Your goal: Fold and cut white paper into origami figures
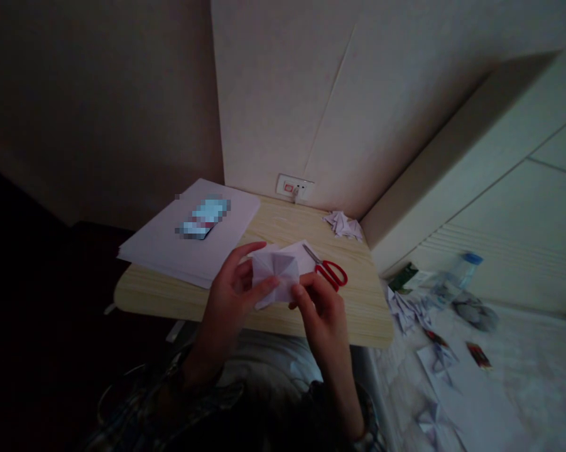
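Between my two hands is a folded square of white paper [286, 267], creased toward its middle and held above the front of the small wooden table [287, 323]. My left hand [238, 282] grips its left side, with the thumb pressed on the lower middle. At the lower right corner, my right hand [318, 301] pinches the paper between thumb and fingers. Behind it lies another piece of white paper [304, 250], partly covered. Red-handled scissors [330, 271] rest just beyond my right hand, their blades over that paper.
A stack of white paper [169, 242] bears a phone [205, 218] at the table's left. Folded paper pieces [343, 226] sit at the back right corner. On the bed [537, 364] lie more folded papers [408, 311] and a clear bottle [459, 276]. A wall socket [294, 186] is behind the table.
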Motion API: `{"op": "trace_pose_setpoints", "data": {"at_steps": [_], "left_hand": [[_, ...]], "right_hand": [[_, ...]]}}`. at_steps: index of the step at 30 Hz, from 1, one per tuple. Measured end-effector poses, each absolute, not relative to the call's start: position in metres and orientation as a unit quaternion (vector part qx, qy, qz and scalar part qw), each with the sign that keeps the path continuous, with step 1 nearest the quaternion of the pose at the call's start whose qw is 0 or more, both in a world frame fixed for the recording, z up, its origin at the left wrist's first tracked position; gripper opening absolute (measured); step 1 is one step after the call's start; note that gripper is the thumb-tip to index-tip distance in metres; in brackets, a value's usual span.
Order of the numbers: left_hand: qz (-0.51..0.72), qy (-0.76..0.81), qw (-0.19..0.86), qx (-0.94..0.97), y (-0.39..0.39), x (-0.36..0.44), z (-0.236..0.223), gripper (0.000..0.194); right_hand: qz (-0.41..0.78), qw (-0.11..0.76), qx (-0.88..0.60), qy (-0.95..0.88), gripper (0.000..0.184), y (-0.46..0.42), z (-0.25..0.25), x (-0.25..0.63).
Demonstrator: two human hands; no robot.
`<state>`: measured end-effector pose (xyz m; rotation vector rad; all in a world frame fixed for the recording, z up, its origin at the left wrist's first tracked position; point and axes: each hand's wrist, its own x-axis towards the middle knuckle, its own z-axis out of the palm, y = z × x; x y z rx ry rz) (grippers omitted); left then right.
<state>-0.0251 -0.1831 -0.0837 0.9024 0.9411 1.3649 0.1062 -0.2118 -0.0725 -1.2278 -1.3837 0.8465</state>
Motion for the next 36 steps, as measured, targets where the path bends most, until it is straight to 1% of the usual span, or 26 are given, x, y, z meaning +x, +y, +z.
{"op": "trace_pose_setpoints", "data": {"at_steps": [2, 3, 5, 7, 8, 9, 10, 16, 18, 21, 23, 24, 27, 28, 32, 36], "left_hand": [[0.587, 0.412, 0.558, 0.417, -0.182, -0.025, -0.087, 0.064], [0.593, 0.423, 0.523, 0.443, -0.182, -0.025, -0.088, 0.064], [0.599, 0.457, 0.409, 0.515, -0.183, -0.026, -0.088, 0.055], [0.583, 0.487, 0.28, 0.587, -0.186, -0.027, -0.087, 0.04], [0.57, 0.493, 0.234, 0.614, -0.187, -0.028, -0.086, 0.035], [0.558, 0.49, 0.209, 0.636, -0.187, -0.028, -0.085, 0.031], [0.549, 0.48, 0.206, 0.653, -0.188, -0.029, -0.084, 0.031], [0.511, 0.398, 0.296, 0.702, -0.192, -0.025, -0.085, 0.049], [0.493, 0.389, 0.366, 0.686, -0.194, -0.024, -0.085, 0.057], [0.469, 0.374, 0.512, 0.615, -0.197, -0.022, -0.083, 0.064], [0.47, 0.37, 0.569, 0.564, -0.197, -0.023, -0.08, 0.058], [0.475, 0.376, 0.579, 0.545, -0.196, -0.023, -0.078, 0.052], [0.497, 0.418, 0.565, 0.509, -0.191, -0.024, -0.074, 0.032], [0.501, 0.433, 0.561, 0.497, -0.19, -0.024, -0.074, 0.029], [0.511, 0.446, 0.569, 0.465, -0.189, -0.024, -0.076, 0.029], [0.509, 0.44, 0.574, 0.466, -0.193, -0.022, -0.077, 0.027]], "right_hand": [[0.323, 0.526, -0.525, -0.585, 0.022, -0.212, -0.072, 0.106], [0.301, 0.525, -0.532, -0.592, 0.022, -0.213, -0.072, 0.105], [0.255, 0.52, -0.539, -0.611, 0.02, -0.213, -0.072, 0.103], [0.21, 0.513, -0.537, -0.636, 0.016, -0.213, -0.071, 0.101], [0.188, 0.51, -0.533, -0.648, 0.015, -0.213, -0.071, 0.1], [0.166, 0.507, -0.529, -0.66, 0.015, -0.213, -0.071, 0.1], [0.144, 0.503, -0.526, -0.67, 0.015, -0.213, -0.072, 0.1], [0.071, 0.475, -0.532, -0.697, 0.015, -0.214, -0.07, 0.101], [0.064, 0.462, -0.534, -0.705, 0.013, -0.215, -0.069, 0.101], [0.08, 0.46, -0.525, -0.712, 0.009, -0.215, -0.067, 0.102], [0.096, 0.467, -0.514, -0.713, 0.008, -0.216, -0.067, 0.102], [0.102, 0.471, -0.509, -0.714, 0.008, -0.216, -0.067, 0.103], [0.087, 0.485, -0.515, -0.702, 0.01, -0.216, -0.07, 0.107], [0.072, 0.494, -0.523, -0.69, 0.012, -0.216, -0.071, 0.108], [0.025, 0.526, -0.549, -0.649, 0.021, -0.215, -0.076, 0.111], [0.009, 0.541, -0.552, -0.634, 0.015, -0.216, -0.077, 0.108]]}}
